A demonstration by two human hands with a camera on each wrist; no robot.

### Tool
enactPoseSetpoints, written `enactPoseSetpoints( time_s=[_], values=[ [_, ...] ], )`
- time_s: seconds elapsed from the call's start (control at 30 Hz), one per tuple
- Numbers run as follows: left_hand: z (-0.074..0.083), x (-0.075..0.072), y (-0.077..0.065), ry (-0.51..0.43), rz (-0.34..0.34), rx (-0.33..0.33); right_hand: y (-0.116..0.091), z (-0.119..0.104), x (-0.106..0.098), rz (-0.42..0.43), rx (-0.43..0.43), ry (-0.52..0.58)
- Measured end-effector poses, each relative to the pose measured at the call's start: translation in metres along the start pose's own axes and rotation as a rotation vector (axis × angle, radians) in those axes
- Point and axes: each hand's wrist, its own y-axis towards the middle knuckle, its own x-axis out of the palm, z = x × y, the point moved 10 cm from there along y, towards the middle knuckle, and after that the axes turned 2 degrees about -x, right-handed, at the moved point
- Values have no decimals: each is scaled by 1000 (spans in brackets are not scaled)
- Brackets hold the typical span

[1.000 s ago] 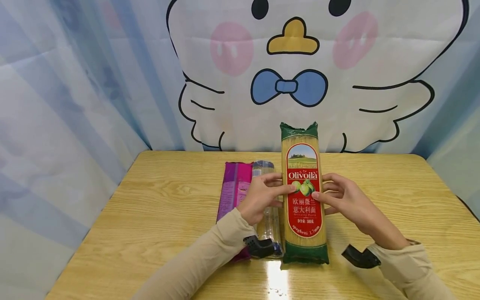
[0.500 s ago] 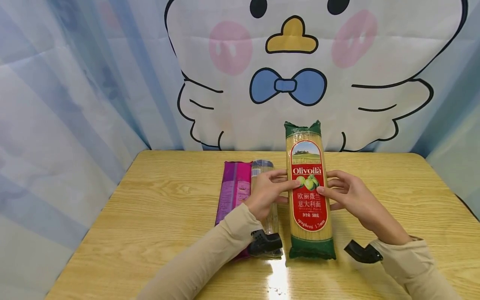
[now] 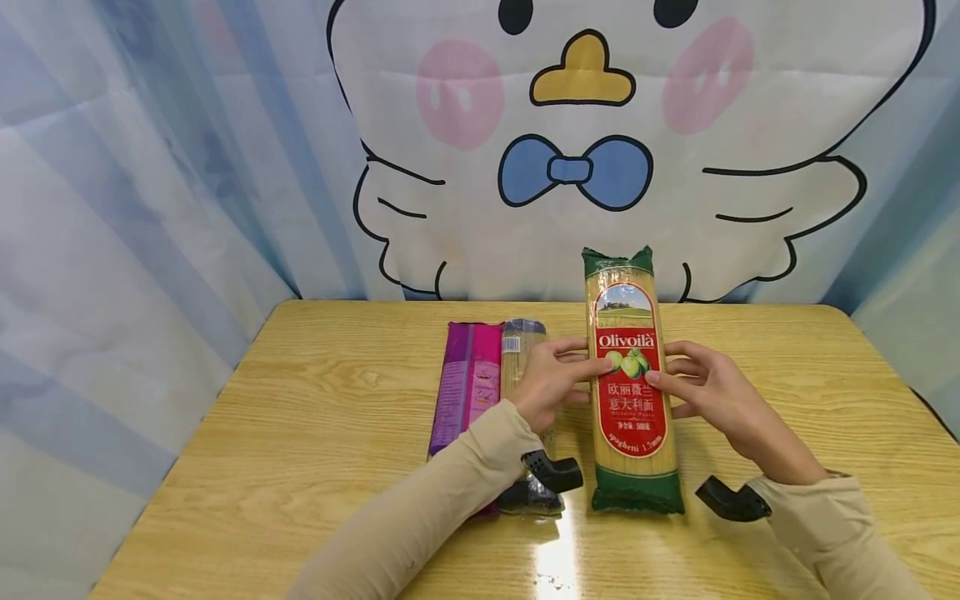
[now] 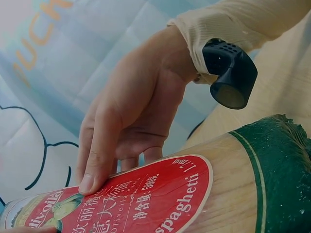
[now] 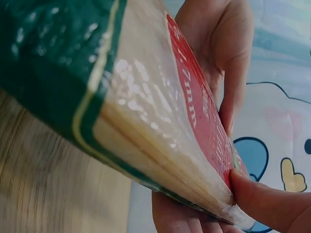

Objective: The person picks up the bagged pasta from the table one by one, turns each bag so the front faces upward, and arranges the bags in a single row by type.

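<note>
A spaghetti package [image 3: 632,400] with green ends and a red label is held upright between both hands, its top leaning toward the backdrop. My left hand [image 3: 551,379] grips its left edge, thumb on the label and fingers behind. Opposite it, my right hand [image 3: 708,392] pinches the right edge the same way. In the left wrist view the right hand [image 4: 141,97] presses its thumb near the olive picture. The right wrist view shows the green end [image 5: 53,53] close up, with the wooden tabletop beneath it.
Left of the held package, a clear pack of noodles [image 3: 521,342] with dark ends lies beside a purple and pink packet [image 3: 465,383], both partly hidden by the left arm. Behind the wooden table [image 3: 330,392] hangs a cartoon-printed curtain [image 3: 465,208].
Both hands have carried the spaghetti package a short way to the right, away from the clear pack. The gap between the two has widened, and the other packets have stayed put.
</note>
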Motion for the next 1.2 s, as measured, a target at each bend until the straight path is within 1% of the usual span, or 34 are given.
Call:
enactPoseSetpoints(
  time_s=[0.17, 0.4, 0.53, 0.87, 1.03, 1.2],
  values=[
    [-2, 2, 4, -2, 12, -11, 1, 2, -3, 6, 9, -14],
    [-2, 8, 12, 1, -11, -8, 4, 4, -8, 25, 12, -41],
    [-1, 10, 15, -6, -4, -19, 6, 5, -12, 28, 10, -43],
    [-2, 16, 27, 18, 35, -42, 12, 10, -23, 23, 38, -56],
    [-7, 22, 33, -1, 56, -58, 13, 15, -29, 15, 46, -72],
    [-11, 28, 36, -25, 74, -65, 14, 22, -35, 4, 57, -86]
  ],
)
